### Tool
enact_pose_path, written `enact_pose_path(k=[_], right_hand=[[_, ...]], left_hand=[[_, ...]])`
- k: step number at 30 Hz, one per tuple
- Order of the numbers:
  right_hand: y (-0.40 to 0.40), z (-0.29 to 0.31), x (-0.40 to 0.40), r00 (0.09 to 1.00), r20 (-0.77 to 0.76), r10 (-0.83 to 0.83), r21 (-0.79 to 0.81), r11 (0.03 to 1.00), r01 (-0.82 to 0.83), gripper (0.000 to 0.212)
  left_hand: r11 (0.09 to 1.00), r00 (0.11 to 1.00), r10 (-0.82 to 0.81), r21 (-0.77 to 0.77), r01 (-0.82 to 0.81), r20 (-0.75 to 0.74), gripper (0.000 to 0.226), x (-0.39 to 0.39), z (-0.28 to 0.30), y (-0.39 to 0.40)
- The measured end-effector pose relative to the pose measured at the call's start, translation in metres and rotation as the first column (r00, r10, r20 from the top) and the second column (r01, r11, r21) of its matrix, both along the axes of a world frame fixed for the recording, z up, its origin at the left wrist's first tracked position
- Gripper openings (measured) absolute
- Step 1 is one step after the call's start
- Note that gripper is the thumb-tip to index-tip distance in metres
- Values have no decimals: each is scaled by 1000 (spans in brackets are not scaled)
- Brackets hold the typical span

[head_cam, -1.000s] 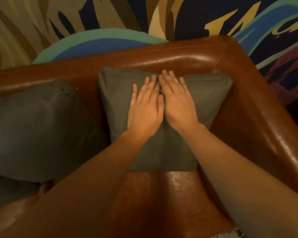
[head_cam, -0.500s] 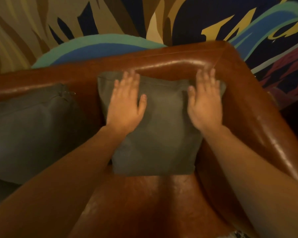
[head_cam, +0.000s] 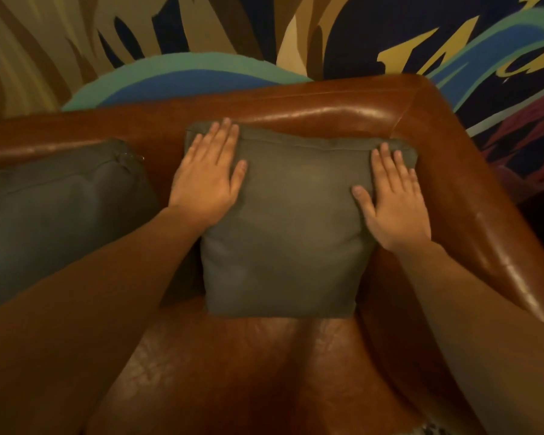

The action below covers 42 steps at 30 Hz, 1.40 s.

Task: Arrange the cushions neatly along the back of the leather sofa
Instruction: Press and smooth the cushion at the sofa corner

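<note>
1. Head view: a grey-green cushion [head_cam: 283, 227] leans against the backrest of the brown leather sofa [head_cam: 327, 111], in the sofa's back right corner where the backrest meets the right armrest [head_cam: 496, 221].
2. Its top seam lies just under the backrest's rolled top edge, and its bottom edge rests on the seat [head_cam: 248, 372].
3. The left hand [head_cam: 206, 180] lies flat on the cushion's upper left part, fingers straight and together, fingertips at the top seam, thumb spread inward. It grips nothing.
4. The right hand [head_cam: 393, 202] lies flat on the upper right part, fingers straight and reaching toward the top right corner, thumb pointing inward. It too holds nothing, only presses on the fabric.
5. The two hands are well apart, with the bare middle of the cushion between them.
6. A second, darker cushion [head_cam: 54, 215] sits to the left against the same backrest, near the first. A small metal piece, possibly a zip pull [head_cam: 132, 157], shows at its top right corner; the dim light makes this uncertain.
7. Behind the sofa lies a patterned surface [head_cam: 201, 36] in blue, teal, tan and yellow.
</note>
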State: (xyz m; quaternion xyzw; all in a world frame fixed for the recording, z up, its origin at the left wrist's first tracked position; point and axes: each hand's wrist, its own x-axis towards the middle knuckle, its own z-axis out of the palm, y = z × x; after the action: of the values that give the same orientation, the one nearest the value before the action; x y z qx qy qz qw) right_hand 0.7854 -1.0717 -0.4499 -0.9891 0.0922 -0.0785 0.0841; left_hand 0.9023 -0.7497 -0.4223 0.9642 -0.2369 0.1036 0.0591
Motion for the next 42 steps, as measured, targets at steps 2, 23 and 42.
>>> enact_pose_path(k=[2,23,42], right_hand=[[16,4,-1,994,47,-101,60,993,98,74],[68,-65,-29,856,464,-226,240,963,124,62],[119,-123,-86,880,439,-179,275,960,58,66]], left_hand=[[997,999,44,-65,-43,17,62,-9,8,2],[909,988,37,-415,29,152,66,-79,-75,-14],[893,957,-238,-350,282,164,64,-133,-123,-4]])
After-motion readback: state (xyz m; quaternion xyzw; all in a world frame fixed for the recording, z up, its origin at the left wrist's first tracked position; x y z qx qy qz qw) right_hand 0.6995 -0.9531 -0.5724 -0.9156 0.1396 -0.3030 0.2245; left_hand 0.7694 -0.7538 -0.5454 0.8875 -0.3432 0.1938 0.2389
